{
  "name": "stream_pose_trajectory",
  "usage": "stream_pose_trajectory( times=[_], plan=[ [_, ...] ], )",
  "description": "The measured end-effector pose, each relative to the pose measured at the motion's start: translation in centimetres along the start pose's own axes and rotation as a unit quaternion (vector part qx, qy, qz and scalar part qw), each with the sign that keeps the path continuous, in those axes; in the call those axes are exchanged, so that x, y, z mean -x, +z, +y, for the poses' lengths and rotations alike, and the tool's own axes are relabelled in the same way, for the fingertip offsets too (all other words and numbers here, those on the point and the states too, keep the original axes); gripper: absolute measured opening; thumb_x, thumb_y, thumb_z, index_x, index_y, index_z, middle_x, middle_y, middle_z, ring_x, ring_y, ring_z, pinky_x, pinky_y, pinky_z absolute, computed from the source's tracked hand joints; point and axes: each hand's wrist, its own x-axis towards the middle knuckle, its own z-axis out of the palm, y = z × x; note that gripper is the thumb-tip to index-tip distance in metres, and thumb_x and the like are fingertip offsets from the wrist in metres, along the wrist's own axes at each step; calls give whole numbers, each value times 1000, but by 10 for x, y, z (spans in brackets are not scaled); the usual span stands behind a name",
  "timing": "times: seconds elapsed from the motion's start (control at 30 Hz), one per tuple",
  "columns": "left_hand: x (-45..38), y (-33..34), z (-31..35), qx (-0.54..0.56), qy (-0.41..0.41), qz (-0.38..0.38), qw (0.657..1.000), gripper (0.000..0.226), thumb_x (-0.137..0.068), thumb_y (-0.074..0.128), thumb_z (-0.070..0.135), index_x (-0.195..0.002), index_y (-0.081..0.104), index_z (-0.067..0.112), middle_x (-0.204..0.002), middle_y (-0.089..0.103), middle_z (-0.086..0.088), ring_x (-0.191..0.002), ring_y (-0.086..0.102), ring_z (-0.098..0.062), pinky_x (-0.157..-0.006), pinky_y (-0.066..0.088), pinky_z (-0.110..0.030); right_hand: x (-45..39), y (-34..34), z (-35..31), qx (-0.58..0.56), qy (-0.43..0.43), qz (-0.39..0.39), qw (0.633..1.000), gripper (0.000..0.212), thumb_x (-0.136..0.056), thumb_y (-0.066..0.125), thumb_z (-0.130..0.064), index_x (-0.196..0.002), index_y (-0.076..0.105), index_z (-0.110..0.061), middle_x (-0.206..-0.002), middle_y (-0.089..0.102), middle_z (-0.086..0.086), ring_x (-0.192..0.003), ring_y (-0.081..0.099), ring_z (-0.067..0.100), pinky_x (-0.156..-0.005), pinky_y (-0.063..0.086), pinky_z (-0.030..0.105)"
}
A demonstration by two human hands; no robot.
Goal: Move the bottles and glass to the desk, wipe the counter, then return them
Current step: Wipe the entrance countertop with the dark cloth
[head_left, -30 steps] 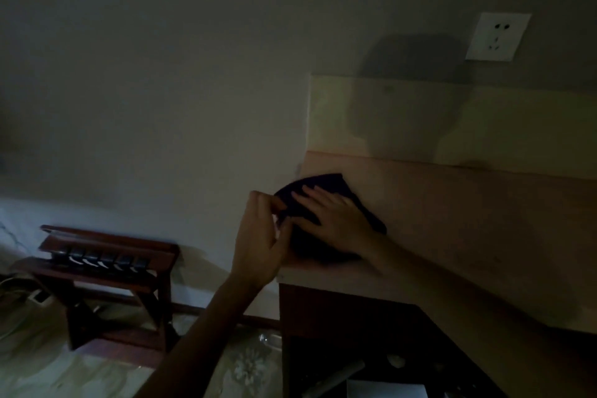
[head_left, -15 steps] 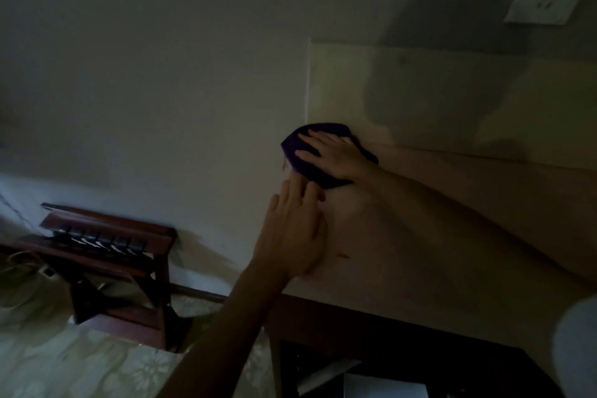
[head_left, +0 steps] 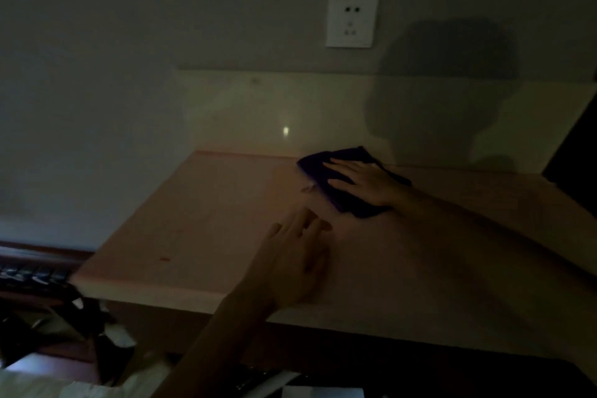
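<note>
The room is dim. A pale counter [head_left: 200,223] runs along the wall with a low light backsplash behind it. A dark purple cloth [head_left: 326,165] lies flat on the counter near the backsplash, and my right hand [head_left: 361,182] presses down on it with the fingers spread. My left hand [head_left: 295,260] rests flat on the bare counter in front of the cloth, fingers apart, holding nothing. No bottles or glass are in view.
A white wall socket [head_left: 351,20] sits above the backsplash. A dark wooden rack [head_left: 35,281] stands low at the left beside the counter's end. Below the counter's front edge is a dark recess with pale items. A small red mark [head_left: 164,258] shows on the counter.
My right hand has slid the cloth to the right along the back of the counter, away from the left corner. My left hand stays flat on the counter. The view has swung right.
</note>
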Motion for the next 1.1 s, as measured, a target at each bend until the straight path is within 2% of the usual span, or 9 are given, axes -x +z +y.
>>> stream_pose_trajectory(
  times=[0.17, 0.23, 0.37, 0.43, 0.6, 0.7, 0.9, 0.97, 1.1],
  plan=[
    [-9, 32, 31, -55, 8, -30, 998, 44, -95, 30, 50, -133, 48, 37, -133, 46, 10, -120, 52, -18, -92, 39, -36, 87, -22, 111, -1, 65, 6, 998, 58, -94, 24, -65, -149, 18, -47, -159, 17, -20, -145, 22, 11, -114, 17, 42],
    [-8, 33, 31, -66, -5, -27, 997, 45, -96, 25, 53, -133, 48, 41, -133, 45, 14, -121, 50, -11, -90, 35, -32, 116, -29, 144, 4, 95, 16, 995, 61, -92, 23, -67, -149, 21, -45, -159, 20, -17, -145, 25, 15, -114, 20, 43],
    [-5, 26, 35, -59, -24, -25, 998, 51, -96, 18, 57, -132, 50, 42, -131, 47, 16, -121, 49, -6, -88, 36, -30, 170, -35, 202, 23, 211, 34, 977, 65, -90, 21, -70, -149, 20, -44, -160, 20, -13, -147, 23, 16, -118, 12, 45],
    [-5, 23, 38, -52, -30, -30, 998, 54, -95, 16, 59, -132, 51, 41, -132, 49, 14, -122, 51, -8, -90, 40, -33, 188, -36, 218, 13, 273, 39, 961, 65, -91, 22, -69, -150, 19, -43, -161, 17, -11, -148, 19, 18, -118, 10, 49],
    [2, 12, 33, -26, -31, -37, 998, 55, -95, 19, 62, -129, 56, 40, -131, 50, 15, -118, 54, -8, -92, 42, -35, 207, -34, 207, 15, 316, 42, 948, 63, -94, 23, -64, -152, 16, -39, -163, 11, -8, -149, 13, 19, -118, 10, 46],
    [15, -1, 12, -54, -23, -42, 997, 59, -93, 17, 67, -130, 55, 40, -132, 50, 14, -116, 56, -9, -90, 41, -35, 212, -29, 191, 30, 315, 30, 948, 64, -94, 21, -64, -152, 11, -39, -163, 7, -8, -150, 9, 17, -119, 8, 44],
    [29, -28, -54, -101, -70, -63, 990, 74, -87, 6, 75, -140, 45, 41, -141, 45, 7, -121, 53, -18, -92, 38, -40, 192, -16, 146, 26, 220, 23, 975, 64, -94, 22, -64, -152, 10, -41, -163, 8, -9, -150, 9, 15, -118, 10, 46],
    [36, -28, -67, -86, -79, -60, 991, 71, -86, 12, 77, -139, 45, 43, -139, 44, 10, -118, 53, -15, -90, 37, -39, 171, -15, 130, 32, 196, 21, 980, 64, -95, 22, -63, -153, 10, -39, -163, 8, -8, -150, 9, 15, -118, 11, 44],
    [43, -26, -75, -58, -85, -54, 993, 55, -91, 23, 69, -138, 44, 49, -139, 42, 15, -120, 51, -11, -91, 37, -40, 111, -7, 86, 40, 139, 11, 989, 64, -94, 19, -64, -153, 8, -40, -163, 6, -11, -150, 7, 13, -120, 10, 40]
  ],
)
